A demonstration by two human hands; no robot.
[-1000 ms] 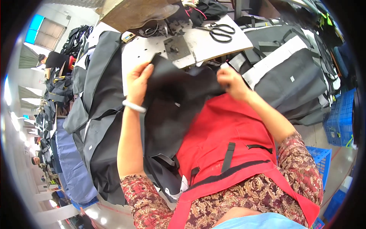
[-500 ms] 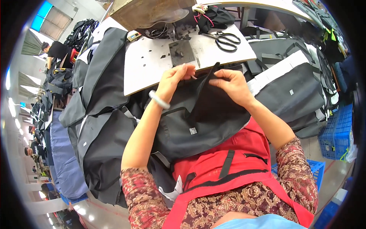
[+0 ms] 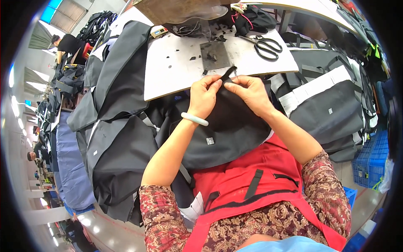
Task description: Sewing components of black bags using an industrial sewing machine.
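Note:
A large piece of black fabric (image 3: 226, 145) with a small white printed patch lies across my lap and rises to the table's front edge. My left hand (image 3: 204, 93), with a pale bangle at its wrist, pinches the fabric's upper corner from the left. Close beside it, my right hand (image 3: 252, 93) grips the same corner between thumb and fingers. A short dark strip end (image 3: 228, 73) sticks up between the two hands. Just beyond the hands, a dark metal plate (image 3: 215, 55) is set into the white sewing table (image 3: 172, 75).
Black-handled scissors (image 3: 268, 48) lie at the table's right. Fabric scraps are scattered around the plate, below a brown machine housing (image 3: 176, 10). Piles of black fabric flank me at left (image 3: 121, 147) and right (image 3: 331, 109). A blue crate (image 3: 369, 164) stands at far right.
My left hand has moved right, closing from a loose pose onto the fabric corner beside my right hand. The raised fabric edge has come down and flattened.

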